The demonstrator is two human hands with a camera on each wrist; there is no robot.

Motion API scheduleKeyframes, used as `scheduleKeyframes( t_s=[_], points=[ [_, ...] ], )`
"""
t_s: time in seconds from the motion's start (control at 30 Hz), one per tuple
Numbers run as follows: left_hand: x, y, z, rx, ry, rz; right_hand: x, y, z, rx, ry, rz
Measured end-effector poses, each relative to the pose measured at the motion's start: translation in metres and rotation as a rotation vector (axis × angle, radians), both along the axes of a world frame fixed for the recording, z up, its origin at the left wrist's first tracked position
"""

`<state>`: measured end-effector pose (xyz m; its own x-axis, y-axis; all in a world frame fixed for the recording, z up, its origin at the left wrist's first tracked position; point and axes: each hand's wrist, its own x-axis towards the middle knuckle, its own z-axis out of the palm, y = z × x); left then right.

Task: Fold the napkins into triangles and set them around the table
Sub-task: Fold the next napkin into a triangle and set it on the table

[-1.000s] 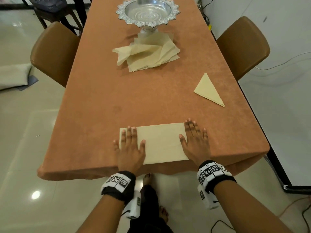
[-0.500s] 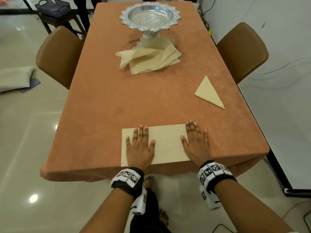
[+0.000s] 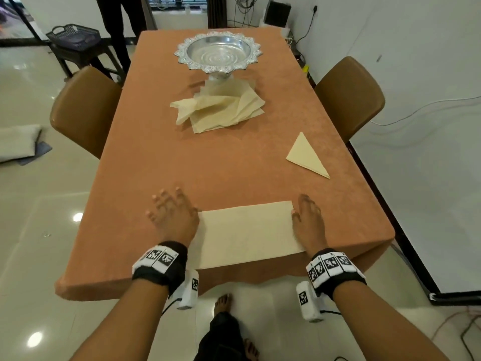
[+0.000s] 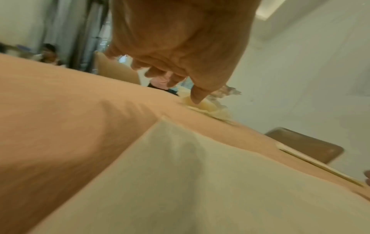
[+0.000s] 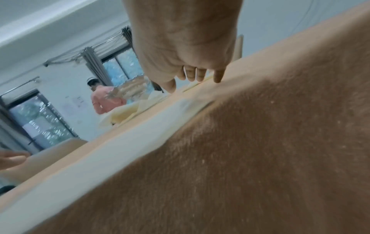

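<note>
A cream napkin folded into a rectangle [image 3: 247, 233] lies flat at the table's near edge, also seen as napkin [image 4: 200, 182] and napkin [image 5: 120, 147]. My left hand [image 3: 170, 212] hovers just off its left end, fingers spread and relaxed, holding nothing; the left wrist view shows this hand [image 4: 170, 60] above the cloth. My right hand [image 3: 307, 217] stands at the napkin's right end, fingertips [image 5: 218, 77] down on the tablecloth, thumb by the far right corner. A finished triangle napkin [image 3: 307, 157] lies near the right edge. A loose pile of napkins [image 3: 221, 110] sits mid-table.
An ornate silver pedestal bowl [image 3: 218, 52] stands behind the pile. The table wears an orange cloth [image 3: 145, 162]. Brown chairs stand at the left [image 3: 83, 110] and right [image 3: 348, 97] sides. A person's legs [image 3: 117, 24] and a basket on a stool [image 3: 74, 37] are beyond the far end.
My left hand slid left off the napkin and lifted. My right hand shifted to the napkin's right end with fingertips down. The napkin itself stayed flat in place.
</note>
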<state>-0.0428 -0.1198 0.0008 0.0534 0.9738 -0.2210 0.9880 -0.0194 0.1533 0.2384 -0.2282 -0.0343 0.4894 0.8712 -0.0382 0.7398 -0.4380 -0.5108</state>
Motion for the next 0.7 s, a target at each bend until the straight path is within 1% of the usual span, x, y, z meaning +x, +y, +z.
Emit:
scheduleKeyframes(
  t_s=[0.07,0.13,0.23,0.3,0.4,0.5,0.6,0.7],
  points=[
    [0.036,0.016,0.011,0.097,-0.046,-0.33,0.01,0.002,0.009,0.0,-0.01,-0.077],
    [0.076,0.027,0.02,0.1,-0.078,-0.568,0.015,0.005,0.016,-0.037,-0.038,-0.089],
    [0.127,0.035,0.02,0.047,-0.044,-0.801,0.017,0.002,0.025,-0.066,-0.048,-0.122],
    [0.154,0.035,0.013,0.006,-0.022,-0.929,0.015,-0.008,0.029,-0.118,0.005,-0.164],
    [0.184,0.035,0.004,-0.023,0.002,-1.083,0.011,-0.027,0.032,-0.223,0.067,-0.233],
    [0.199,0.033,-0.006,-0.02,0.051,-1.194,0.009,-0.045,0.032,-0.272,0.121,-0.311],
    [0.204,0.034,-0.012,-0.012,0.036,-1.21,0.009,-0.054,0.029,-0.283,0.204,-0.366],
    [0.207,0.035,-0.014,-0.023,-0.029,-1.207,0.005,-0.057,0.029,-0.261,0.261,-0.38]
  ],
)
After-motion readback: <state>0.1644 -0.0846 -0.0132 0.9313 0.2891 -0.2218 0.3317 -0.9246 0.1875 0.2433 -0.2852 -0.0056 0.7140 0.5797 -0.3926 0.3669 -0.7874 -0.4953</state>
